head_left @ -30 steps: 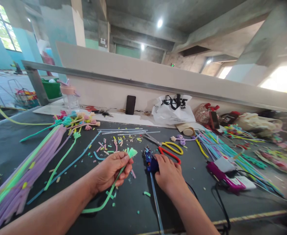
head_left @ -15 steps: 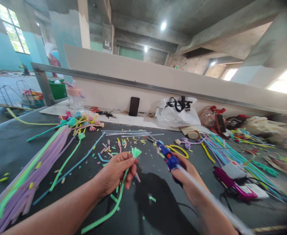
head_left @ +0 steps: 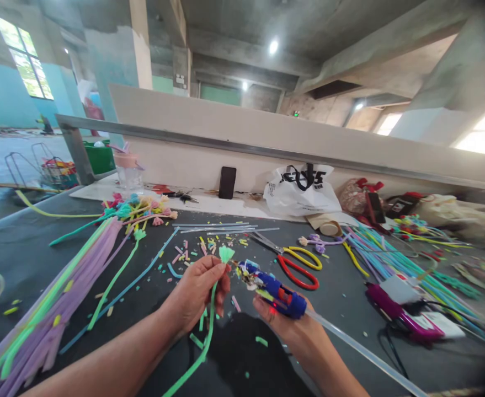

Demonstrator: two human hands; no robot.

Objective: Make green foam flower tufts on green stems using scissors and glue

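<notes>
Between the fingertips of my left hand [head_left: 203, 289] is a green pipe cleaner [head_left: 209, 331], its fluffy tufted head [head_left: 225, 253] sticking up above the thumb and its stem trailing down toward me. My right hand [head_left: 294, 328] is wrapped around a blue hot glue gun [head_left: 275, 289] with a red light glowing on it. A long clear glue stick [head_left: 362, 344] runs out of its back. The nozzle points left, close beside the tufted head; whether they touch I cannot tell. Scissors [head_left: 298, 267] with red and yellow handles lie just beyond the glue gun.
Purple and green pipe cleaners [head_left: 72, 281] lie in a bundle at left; blue ones [head_left: 408, 270] lie at right near a magenta device [head_left: 403, 317] with a cord. Clear glue sticks [head_left: 213, 227], a phone [head_left: 227, 182] and a white bag [head_left: 300, 193] are farther back. Small clippings litter the middle.
My right hand has brought the glue gun left and down, its nozzle now beside the green tuft. The scissors behind it have come into fuller view. My left hand keeps its hold.
</notes>
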